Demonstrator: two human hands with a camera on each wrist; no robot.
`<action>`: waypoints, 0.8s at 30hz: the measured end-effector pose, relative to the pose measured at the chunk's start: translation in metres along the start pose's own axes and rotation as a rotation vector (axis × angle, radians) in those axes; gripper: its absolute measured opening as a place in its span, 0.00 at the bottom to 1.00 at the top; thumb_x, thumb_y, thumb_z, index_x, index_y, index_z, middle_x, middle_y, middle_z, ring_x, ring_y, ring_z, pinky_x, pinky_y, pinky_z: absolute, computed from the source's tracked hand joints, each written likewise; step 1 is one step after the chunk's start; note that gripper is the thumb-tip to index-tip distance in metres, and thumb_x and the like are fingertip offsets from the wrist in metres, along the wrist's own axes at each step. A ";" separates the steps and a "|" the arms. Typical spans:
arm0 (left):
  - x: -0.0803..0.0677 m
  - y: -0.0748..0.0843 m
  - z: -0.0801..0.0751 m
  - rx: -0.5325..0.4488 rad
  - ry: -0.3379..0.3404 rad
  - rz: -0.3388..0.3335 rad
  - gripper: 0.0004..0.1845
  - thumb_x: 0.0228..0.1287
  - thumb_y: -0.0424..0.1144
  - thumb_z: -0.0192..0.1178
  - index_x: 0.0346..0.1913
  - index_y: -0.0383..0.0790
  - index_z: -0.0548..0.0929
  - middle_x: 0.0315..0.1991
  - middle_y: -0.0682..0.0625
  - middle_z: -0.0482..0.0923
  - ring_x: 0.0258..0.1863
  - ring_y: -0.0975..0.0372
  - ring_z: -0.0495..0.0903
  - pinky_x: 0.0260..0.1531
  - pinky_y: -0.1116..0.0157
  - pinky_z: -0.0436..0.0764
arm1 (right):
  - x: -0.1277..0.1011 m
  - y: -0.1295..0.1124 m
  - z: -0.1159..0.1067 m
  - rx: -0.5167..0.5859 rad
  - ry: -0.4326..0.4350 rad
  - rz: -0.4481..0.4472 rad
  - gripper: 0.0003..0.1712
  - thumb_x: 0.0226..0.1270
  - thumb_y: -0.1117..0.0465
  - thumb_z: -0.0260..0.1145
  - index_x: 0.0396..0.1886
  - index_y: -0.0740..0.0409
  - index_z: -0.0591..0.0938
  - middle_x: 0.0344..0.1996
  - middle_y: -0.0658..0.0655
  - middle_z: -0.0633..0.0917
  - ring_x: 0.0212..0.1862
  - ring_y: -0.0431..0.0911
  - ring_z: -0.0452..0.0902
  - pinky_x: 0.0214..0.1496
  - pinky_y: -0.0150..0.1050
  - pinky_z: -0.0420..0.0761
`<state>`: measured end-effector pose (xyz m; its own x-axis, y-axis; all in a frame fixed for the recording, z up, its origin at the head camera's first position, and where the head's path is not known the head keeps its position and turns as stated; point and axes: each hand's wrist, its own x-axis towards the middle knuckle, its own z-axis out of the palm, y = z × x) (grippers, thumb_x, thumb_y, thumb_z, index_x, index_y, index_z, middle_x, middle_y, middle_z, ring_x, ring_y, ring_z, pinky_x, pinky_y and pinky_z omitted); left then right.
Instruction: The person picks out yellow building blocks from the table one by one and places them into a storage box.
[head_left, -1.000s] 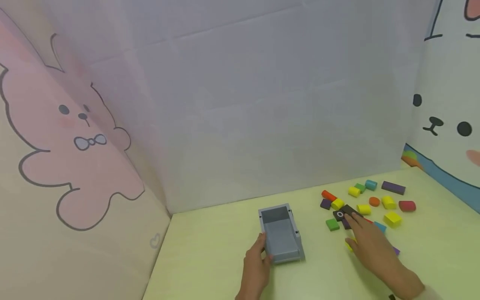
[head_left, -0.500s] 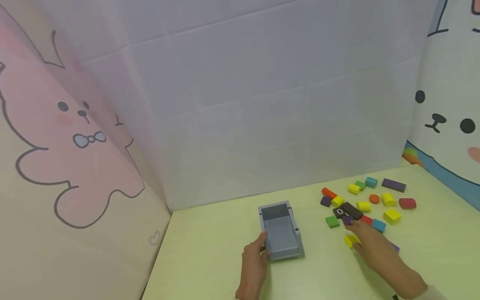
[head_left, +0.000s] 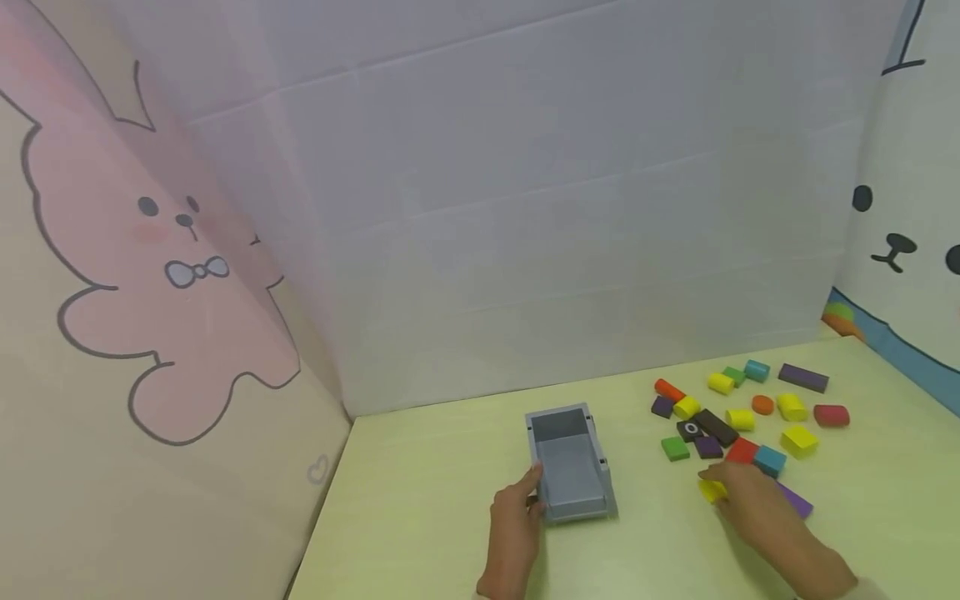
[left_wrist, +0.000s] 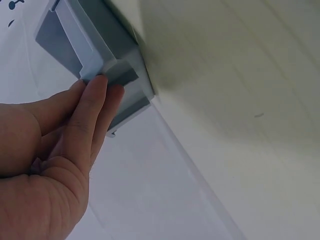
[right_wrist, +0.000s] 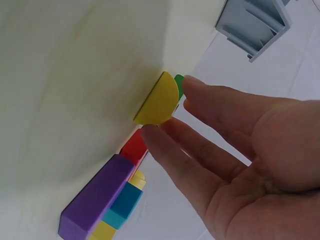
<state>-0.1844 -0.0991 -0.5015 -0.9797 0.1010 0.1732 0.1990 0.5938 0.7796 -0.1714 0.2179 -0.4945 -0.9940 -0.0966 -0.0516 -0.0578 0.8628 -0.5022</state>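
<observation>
A: What takes up the most room in the head view?

B: The pale yellow-green tabletop (head_left: pixel 420 517), filling the lower part of the frame. At its lower centre stands the open grey plastic box (head_left: pixel 572 463), a long tray with raised walls.

A: And the hands?

B: The left hand (head_left: pixel 516 521) sits at the lower centre, just left of the box. In the left wrist view its fingers (left_wrist: pixel 95 107) lie straight and close together, their tips pressed against the box's near corner (left_wrist: pixel 117 72); nothing is curled round it.

A: The right one?

B: The right hand (head_left: pixel 750 500) is at the lower right, at the near edge of the scattered blocks. In the right wrist view its fingers (right_wrist: pixel 225 107) are extended and slightly spread. The fingertips touch the yellow half-round wooden block (right_wrist: pixel 157 100), which lies on the table at the frame's centre. It is not pinched.

A: Where does that block show from above?

B: At the lower right, just left of the right fingertips (head_left: pixel 711 490), well right of the box.

A: What lies around it?

B: A long purple block (head_left: pixel 793 501) just right of the hand, a red block (head_left: pixel 741 451) and a blue block (head_left: pixel 769 459) just above, and a green block (head_left: pixel 674 448) to the upper left.
</observation>
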 end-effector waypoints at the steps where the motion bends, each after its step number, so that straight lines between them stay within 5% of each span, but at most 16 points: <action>1: 0.000 0.000 0.000 -0.002 0.002 0.000 0.29 0.59 0.14 0.65 0.65 0.27 0.82 0.65 0.34 0.81 0.47 0.44 0.90 0.45 0.59 0.88 | 0.000 0.001 0.001 0.000 0.004 -0.004 0.18 0.58 0.79 0.74 0.50 0.74 0.86 0.48 0.74 0.87 0.54 0.71 0.82 0.55 0.64 0.82; 24: -0.001 -0.004 0.001 -0.046 -0.003 0.001 0.29 0.59 0.14 0.65 0.65 0.27 0.81 0.63 0.30 0.80 0.46 0.42 0.90 0.44 0.60 0.88 | 0.011 0.010 0.010 -0.061 -0.020 -0.004 0.17 0.60 0.82 0.67 0.49 0.73 0.86 0.47 0.75 0.86 0.53 0.74 0.81 0.54 0.65 0.81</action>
<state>-0.1846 -0.1009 -0.5053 -0.9796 0.1042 0.1719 0.2007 0.5561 0.8065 -0.1821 0.2207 -0.5091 -0.9917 -0.1098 -0.0668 -0.0684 0.8909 -0.4491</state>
